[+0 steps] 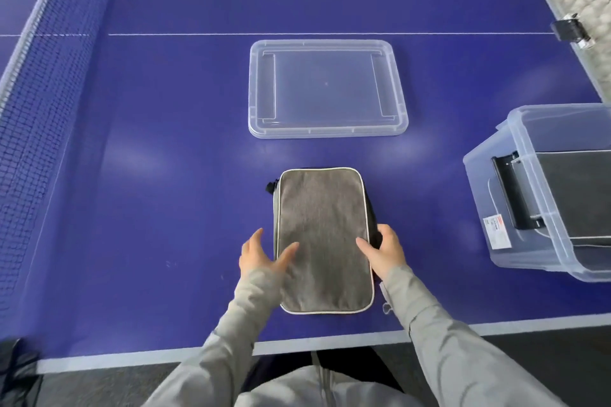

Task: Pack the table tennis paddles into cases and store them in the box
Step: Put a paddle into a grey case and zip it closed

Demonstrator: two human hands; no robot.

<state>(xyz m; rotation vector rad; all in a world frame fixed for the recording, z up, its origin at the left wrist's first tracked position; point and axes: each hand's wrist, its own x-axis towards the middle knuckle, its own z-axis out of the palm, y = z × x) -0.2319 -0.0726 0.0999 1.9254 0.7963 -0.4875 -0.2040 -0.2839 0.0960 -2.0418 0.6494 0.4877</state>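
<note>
Grey case (pixel 325 239) lies flat on the table (pixel 148 175), near edge. Our left hand (pixel 264 254) is spread open, thumb touching its top; right hand (pixel 385 249) has fingers curled round its right side. Looks soft, light — we'd lift by both long edges, then into the box (pixel 489 195).

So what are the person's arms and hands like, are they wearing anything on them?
Both arms are in long, loose, light grey sleeves, the left sleeve and the right sleeve, of plain fabric with no markings in view. The cuffs reach down over the wrists. The left hand and the right hand are bare: no gloves show.
</note>
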